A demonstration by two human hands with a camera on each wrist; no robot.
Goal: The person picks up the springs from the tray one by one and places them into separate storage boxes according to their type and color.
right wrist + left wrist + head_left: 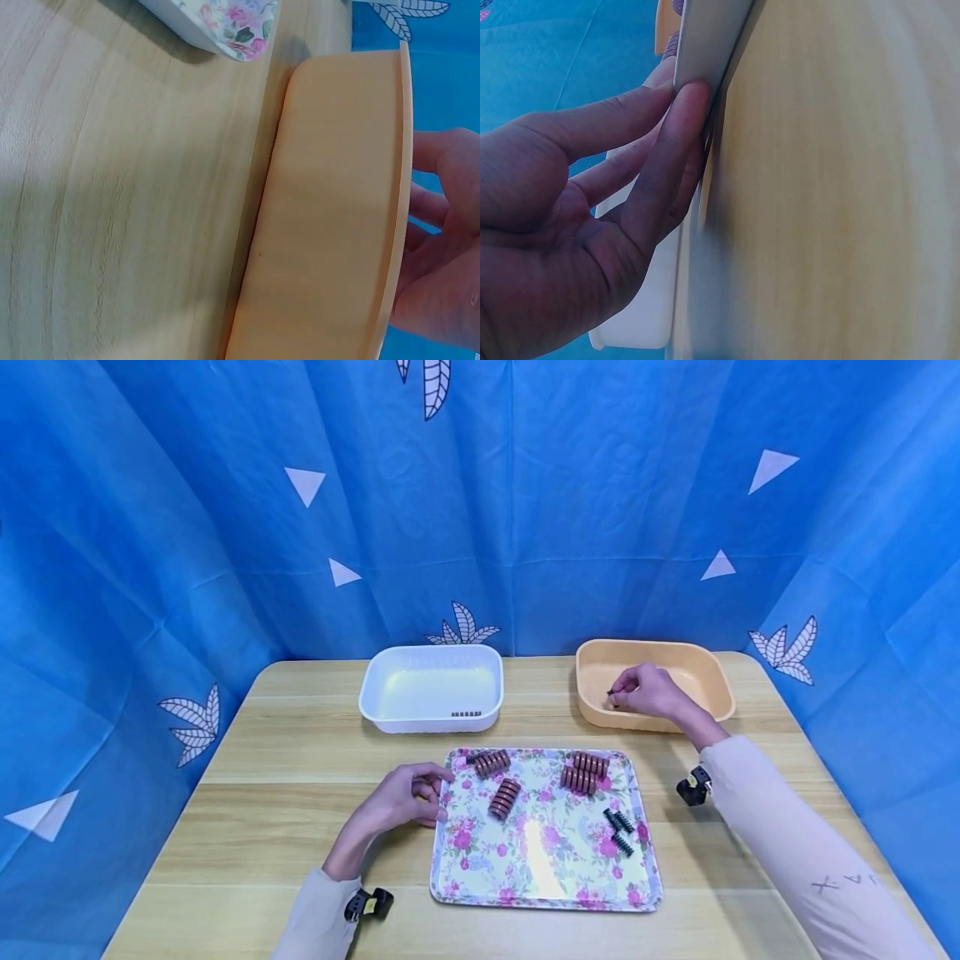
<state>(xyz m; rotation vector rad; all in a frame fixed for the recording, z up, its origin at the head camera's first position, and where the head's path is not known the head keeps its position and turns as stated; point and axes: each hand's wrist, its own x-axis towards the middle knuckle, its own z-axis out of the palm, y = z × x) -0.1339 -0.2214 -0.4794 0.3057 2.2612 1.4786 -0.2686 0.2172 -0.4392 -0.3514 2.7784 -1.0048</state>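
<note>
My left hand (408, 797) pinches the left edge of a flowered tray (480, 877); in the left wrist view the thumb and fingers (684, 112) grip its rim. On the tray lie several thick brown coil springs (504, 799) and several thin dark green springs (622, 844), one of them beside a brown spring at the far left corner. My right hand (648, 692) reaches into the orange basin (701, 681) and pinches a small dark spring (611, 693) between its fingertips. In the right wrist view the basin's wall (330, 180) hides those fingertips.
A white basin (427, 724) stands behind the tray to the left, with a row of small dark marks (466, 714) low inside. Both basins stand near the far edge of the wooden table (247, 793). A blue patterned curtain (510, 510) hangs behind and along both sides.
</note>
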